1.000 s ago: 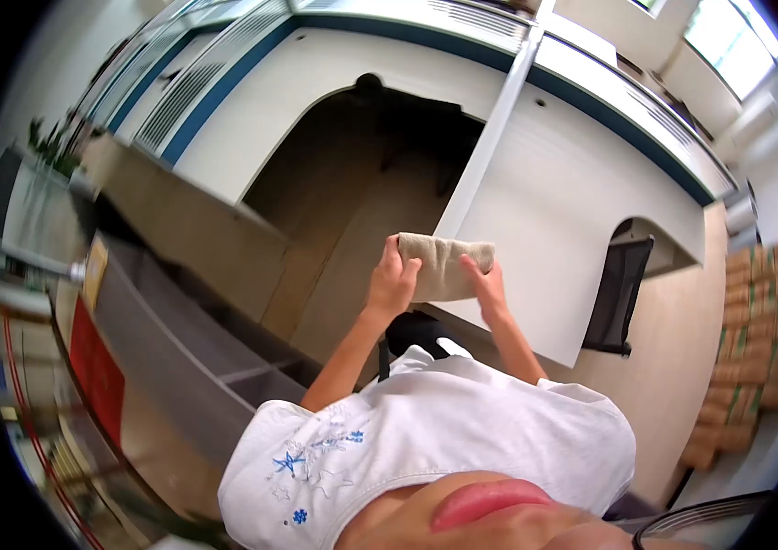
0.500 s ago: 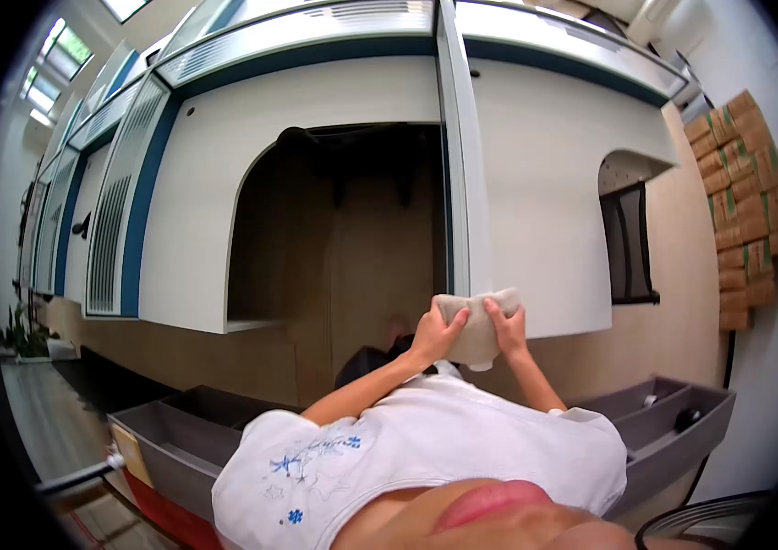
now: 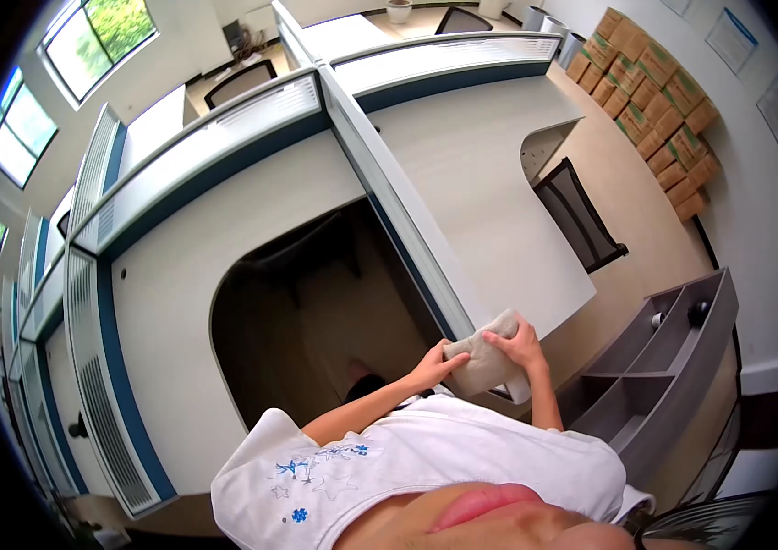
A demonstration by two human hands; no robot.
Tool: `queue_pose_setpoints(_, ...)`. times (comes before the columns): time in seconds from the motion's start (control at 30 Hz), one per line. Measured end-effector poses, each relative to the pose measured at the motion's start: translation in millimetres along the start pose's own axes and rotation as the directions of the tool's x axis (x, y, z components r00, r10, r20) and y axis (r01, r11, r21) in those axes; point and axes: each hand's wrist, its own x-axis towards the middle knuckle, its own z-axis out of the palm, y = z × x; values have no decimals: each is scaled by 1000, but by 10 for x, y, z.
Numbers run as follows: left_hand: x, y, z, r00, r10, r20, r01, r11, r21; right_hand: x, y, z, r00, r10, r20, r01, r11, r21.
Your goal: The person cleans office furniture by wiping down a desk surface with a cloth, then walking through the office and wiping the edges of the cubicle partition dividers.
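Note:
A folded beige cloth [image 3: 482, 368] lies against the near end of the grey divider panel [image 3: 407, 234] between two desks. My left hand [image 3: 435, 365] grips the cloth's left side, thumb on top. On the right side my right hand [image 3: 519, 343] holds it too, with its thumb pressed on the upper face. The fingers beneath the cloth are hidden. Both hands are in front of my white shirt [image 3: 462, 440], close to the panel's end.
White desks [image 3: 164, 266] with blue-edged screens stand left and right of the panel. A grey shelf unit [image 3: 682, 367] is at my right. Stacked brown packages [image 3: 655, 110] line the wall, and a black mesh chair [image 3: 581, 215] stands by the right desk.
My view has turned, so the desks and panel now appear slanted and more windows show. Both hands still hold the cloth, now tilted in view and slightly lower.

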Motion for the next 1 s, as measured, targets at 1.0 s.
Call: queue_pose_setpoints(1.0,2789,1968,-4016,909,141,-391,-213,966,-147,5322,-2625,1755,961,-259,94,223,931,290)
